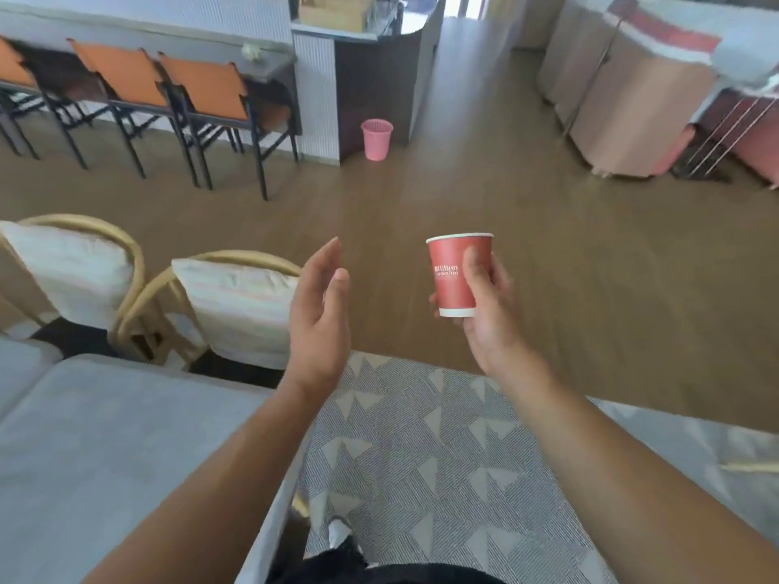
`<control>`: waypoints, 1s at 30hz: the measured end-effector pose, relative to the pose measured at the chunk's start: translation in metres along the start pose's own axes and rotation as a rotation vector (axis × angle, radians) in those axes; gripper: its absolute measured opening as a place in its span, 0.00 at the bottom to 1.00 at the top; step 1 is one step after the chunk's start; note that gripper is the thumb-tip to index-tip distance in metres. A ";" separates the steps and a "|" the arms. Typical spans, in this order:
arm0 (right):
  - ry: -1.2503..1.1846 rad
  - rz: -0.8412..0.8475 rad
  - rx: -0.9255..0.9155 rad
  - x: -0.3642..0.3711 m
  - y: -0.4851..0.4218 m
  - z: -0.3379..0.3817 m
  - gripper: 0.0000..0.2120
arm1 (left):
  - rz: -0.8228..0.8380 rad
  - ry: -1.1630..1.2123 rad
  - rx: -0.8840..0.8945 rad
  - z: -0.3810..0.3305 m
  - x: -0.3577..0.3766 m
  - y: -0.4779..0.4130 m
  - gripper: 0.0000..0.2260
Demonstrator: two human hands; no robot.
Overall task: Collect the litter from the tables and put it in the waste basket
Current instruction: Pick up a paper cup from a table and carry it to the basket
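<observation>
- Right hand (pixel 484 305): thumb and fingers curled round a red paper cup with white rim and white printed lettering (pixel 457 276), held upright, clear of every surface, above the floor.
- Left hand (pixel 320 314): fingers straight and relaxed, palm turned inward, holding nothing, apart from the cup.
- Step in hand, as judged: litter collected; carriage to the bin under way.
- Pink perforated plastic waste basket (pixel 376 139): stands on the floor well ahead, just beside a dark-panelled counter (pixel 371 78).
- Next move, as judged: cross the floor, bring the cup over the basket's open mouth, loosen the grip.
- Cup: thin, smooth card, tapered; likely light and easily crushed.
- Grey triangle-patterned woven rug (pixel 442 457): underfoot.
- Brown wood-grain floor (pixel 421 196): smooth.
- Cane-framed chairs with white cushions (pixel 236 305): left, near a grey table (pixel 105 457).
</observation>
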State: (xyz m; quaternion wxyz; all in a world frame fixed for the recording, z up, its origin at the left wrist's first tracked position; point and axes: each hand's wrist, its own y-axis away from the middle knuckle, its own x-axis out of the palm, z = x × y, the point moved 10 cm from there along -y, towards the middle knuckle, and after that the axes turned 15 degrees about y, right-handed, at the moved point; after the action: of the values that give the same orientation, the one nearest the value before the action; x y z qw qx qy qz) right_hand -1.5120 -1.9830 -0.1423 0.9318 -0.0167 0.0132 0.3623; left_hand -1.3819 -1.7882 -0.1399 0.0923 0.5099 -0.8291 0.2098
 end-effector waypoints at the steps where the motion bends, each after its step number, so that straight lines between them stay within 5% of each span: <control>1: 0.001 -0.017 0.001 0.003 -0.014 0.003 0.39 | 0.010 0.007 0.001 0.003 0.001 -0.016 0.21; 5: 0.050 -0.051 0.033 0.012 -0.059 0.002 0.29 | 0.043 0.018 -0.033 0.021 0.007 -0.069 0.20; 17: 0.006 -0.102 0.147 -0.018 -0.177 -0.052 0.30 | 0.079 -0.035 -0.094 0.103 0.057 -0.172 0.26; 30: -0.038 -0.005 0.176 -0.089 -0.414 -0.061 0.27 | 0.029 -0.068 -0.067 0.193 0.188 -0.334 0.16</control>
State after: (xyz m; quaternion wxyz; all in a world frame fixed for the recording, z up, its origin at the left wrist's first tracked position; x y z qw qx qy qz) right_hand -1.2986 -2.3502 -0.1914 0.9307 0.0722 0.0274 0.3576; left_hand -1.1617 -2.1566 -0.1589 0.0780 0.5011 -0.8457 0.1661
